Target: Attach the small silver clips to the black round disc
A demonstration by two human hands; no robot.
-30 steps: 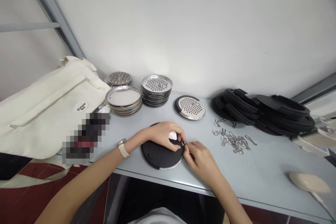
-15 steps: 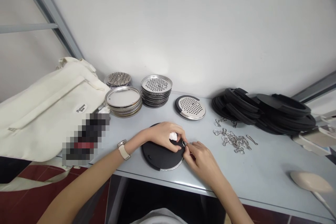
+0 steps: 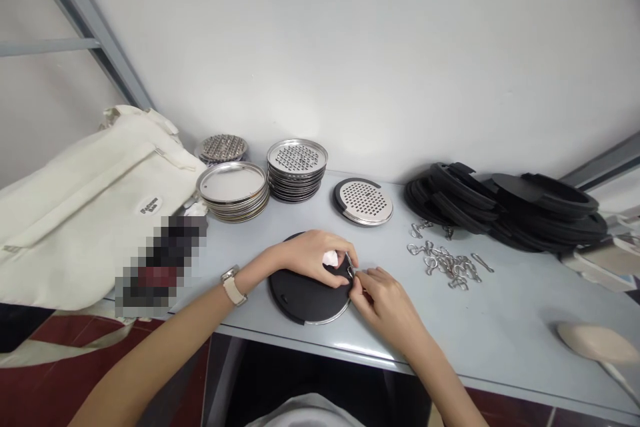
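Observation:
A black round disc (image 3: 307,297) with a thin silver rim along its near right edge lies flat on the table under my hands. My left hand (image 3: 320,259) arches over its far side, thumb and fingers closed at the right edge. Something white (image 3: 330,258) is wrapped on or tucked by a finger of that hand. A small metal wire clip (image 3: 351,271) shows at the disc's right edge, between my fingertips. My right hand (image 3: 379,297) pinches at this clip from the right, its fingers closed; they partly hide it.
Right of my hands lie loose wire clips (image 3: 445,263) and a pile of black rings (image 3: 450,197). Behind stand stacked metal grater discs (image 3: 299,159), metal plates (image 3: 233,183) and a black-rimmed grater (image 3: 367,200). A cream bag (image 3: 100,213) is left; a beige mouse-shaped object (image 3: 595,341) is right.
My hands stay at the disc's right edge. The wire clip now stands up more between the left fingertips. The view has shifted slightly.

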